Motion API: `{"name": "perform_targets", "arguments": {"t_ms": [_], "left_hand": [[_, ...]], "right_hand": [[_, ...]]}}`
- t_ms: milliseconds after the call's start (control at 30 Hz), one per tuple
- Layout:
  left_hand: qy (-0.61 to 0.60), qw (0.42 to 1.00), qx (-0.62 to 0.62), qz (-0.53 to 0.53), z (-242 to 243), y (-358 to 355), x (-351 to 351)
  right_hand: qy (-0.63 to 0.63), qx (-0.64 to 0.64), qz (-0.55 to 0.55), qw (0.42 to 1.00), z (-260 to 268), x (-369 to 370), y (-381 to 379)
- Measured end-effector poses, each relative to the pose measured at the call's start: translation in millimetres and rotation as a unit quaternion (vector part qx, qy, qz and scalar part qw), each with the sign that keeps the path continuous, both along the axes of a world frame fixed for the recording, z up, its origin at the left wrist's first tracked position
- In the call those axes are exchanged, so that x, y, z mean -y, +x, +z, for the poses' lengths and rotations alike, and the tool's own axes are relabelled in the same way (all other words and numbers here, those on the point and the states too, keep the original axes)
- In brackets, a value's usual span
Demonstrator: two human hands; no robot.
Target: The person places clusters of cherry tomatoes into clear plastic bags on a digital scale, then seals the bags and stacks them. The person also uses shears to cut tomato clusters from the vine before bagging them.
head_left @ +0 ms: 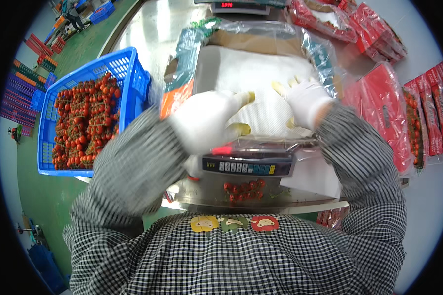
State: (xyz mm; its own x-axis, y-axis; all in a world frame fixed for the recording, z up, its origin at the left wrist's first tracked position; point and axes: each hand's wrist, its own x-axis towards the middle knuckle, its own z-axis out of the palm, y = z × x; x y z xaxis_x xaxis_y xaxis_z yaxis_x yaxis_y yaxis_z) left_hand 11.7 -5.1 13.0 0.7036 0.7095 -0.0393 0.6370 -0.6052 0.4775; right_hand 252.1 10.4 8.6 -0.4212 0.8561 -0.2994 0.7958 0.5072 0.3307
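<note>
A cardboard box with a printed teal and orange wall (186, 55), wrapped in clear plastic film, lies in front of me on a weighing scale (247, 166). A white textured liner sheet (251, 73) covers its bottom. My right hand (305, 99), in a white glove with yellowish fingertips, rests on the liner's right part with its fingers spread. Over the near left part of the box is my gloved left hand (214, 118), somewhat blurred. Its fingers are apart, and nothing shows between them. A small bunch of cherry tomatoes (244, 190) lies on the metal table below the scale's keypad.
At left stands a blue plastic crate (133, 84) of vine cherry tomatoes (85, 121). Red film-wrapped boxes (376, 114) line the right side. Another scale display (240, 7) is at the far edge. A white sheet (312, 173) lies near my right forearm. A person (72, 14) stands far left.
</note>
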Motion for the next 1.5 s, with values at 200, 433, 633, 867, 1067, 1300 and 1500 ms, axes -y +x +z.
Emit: {"name": "perform_targets", "arguments": {"t_ms": [200,433,633,867,1067,1300,1500], "left_hand": [[-0.186,0.887,0.267,0.327,-83,-76,144],[-0.186,0.967,-0.052,0.166,-178,-23,154],[-0.164,0.968,-0.053,0.184,-130,-33,154],[0.051,0.954,0.141,0.259,-37,-160,120],[-0.070,0.932,-0.023,0.354,-37,-303,7],[-0.155,0.923,-0.321,0.141,-96,-288,-41],[-0.332,0.928,-0.138,0.102,-112,-342,-70]], "right_hand": [[-0.126,-0.608,0.040,0.783,-22,140,25],[-0.149,-0.455,0.081,0.874,-163,176,-17],[-0.161,-0.181,0.098,0.965,-164,171,-67],[-0.262,-0.346,-0.022,0.901,-152,168,-56],[-0.500,-0.633,-0.249,0.535,-93,146,-96],[-0.535,-0.723,-0.249,0.360,-45,123,-199],[-0.441,-0.794,-0.280,0.311,2,110,-207]]}}
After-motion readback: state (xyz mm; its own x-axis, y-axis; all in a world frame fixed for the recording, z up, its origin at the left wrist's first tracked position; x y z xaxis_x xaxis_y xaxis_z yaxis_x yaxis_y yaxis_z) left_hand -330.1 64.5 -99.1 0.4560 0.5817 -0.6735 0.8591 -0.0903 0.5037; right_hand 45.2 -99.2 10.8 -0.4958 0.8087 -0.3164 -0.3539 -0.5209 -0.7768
